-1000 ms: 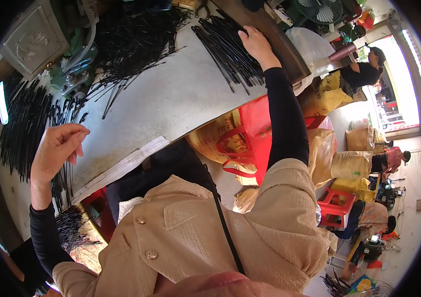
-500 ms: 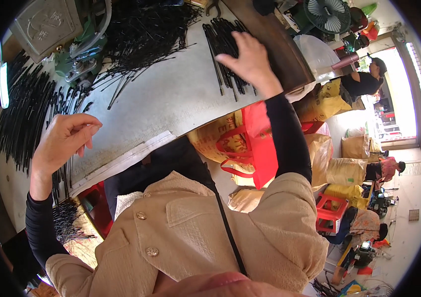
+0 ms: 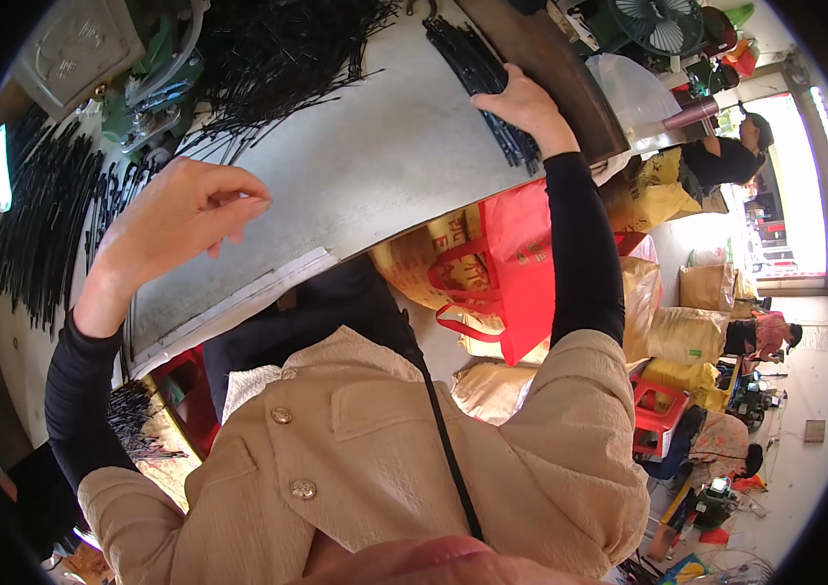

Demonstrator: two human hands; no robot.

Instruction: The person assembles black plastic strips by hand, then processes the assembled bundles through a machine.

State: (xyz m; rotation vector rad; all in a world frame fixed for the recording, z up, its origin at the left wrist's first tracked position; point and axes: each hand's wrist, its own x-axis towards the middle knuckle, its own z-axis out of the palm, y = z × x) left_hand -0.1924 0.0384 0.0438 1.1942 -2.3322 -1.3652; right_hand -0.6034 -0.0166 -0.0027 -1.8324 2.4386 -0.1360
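Note:
My right hand [image 3: 528, 107] is at a narrow bundle of thin black rods [image 3: 480, 83] near the table's right side. Its thumb lies across the rods and the other fingers are bent down along their right side, partly hidden. Over the left part of the grey table [image 3: 336, 185], my left hand [image 3: 180, 214] hovers with fingers curled and thumb against the forefinger; nothing shows between them. A tangled heap of thin black rods [image 3: 287, 58] lies beyond it. Further left, more black rods [image 3: 34, 224] lie roughly side by side.
A green machine [image 3: 155, 93] stands at the far left, by the heap. A dark wooden strip [image 3: 540, 68] edges the table's right side. Below hangs a red bag [image 3: 521, 263] near sacks [image 3: 692, 336]. A fan [image 3: 657, 21] and several people are off to the right.
My right hand has come down onto the right-hand rods, which are now squeezed into a tighter bundle and shifted right. My left hand has moved right and away from me, still curled.

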